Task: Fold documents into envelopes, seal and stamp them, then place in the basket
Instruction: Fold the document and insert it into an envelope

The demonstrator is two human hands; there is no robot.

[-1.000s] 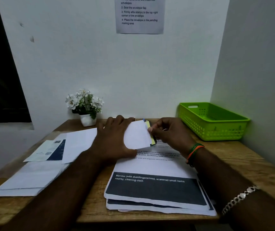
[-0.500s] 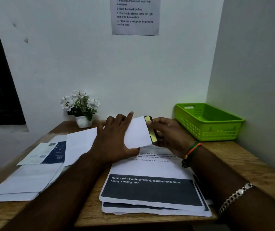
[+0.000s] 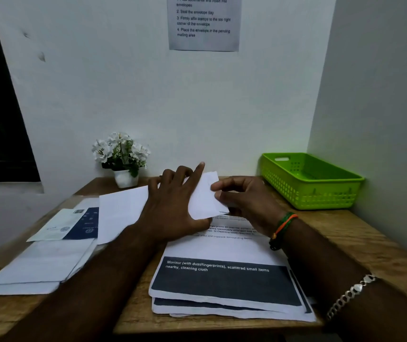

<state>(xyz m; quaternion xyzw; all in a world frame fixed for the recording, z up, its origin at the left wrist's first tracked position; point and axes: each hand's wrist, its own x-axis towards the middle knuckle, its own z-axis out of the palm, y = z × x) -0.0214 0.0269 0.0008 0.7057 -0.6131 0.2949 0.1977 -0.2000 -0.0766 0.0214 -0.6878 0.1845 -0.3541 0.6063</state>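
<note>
Desk point(image 3: 345, 233): document stack point(image 3: 222, 287) front centre; envelopes point(image 3: 37, 267) left; plant point(image 3: 121, 156) behind, against the wall; basket point(image 3: 308, 183) right rear corner; notice point(image 3: 203, 23) on the wall above.

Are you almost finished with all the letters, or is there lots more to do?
Lots more. Nothing looks finished: the green basket shows no envelope inside. Right now the left hand holds a white envelope over the desk while the right hand works at its end; whether it is sealed or stamped, I cannot tell. A stack of printed documents is unfolded, and more envelopes lie at the left.
</note>
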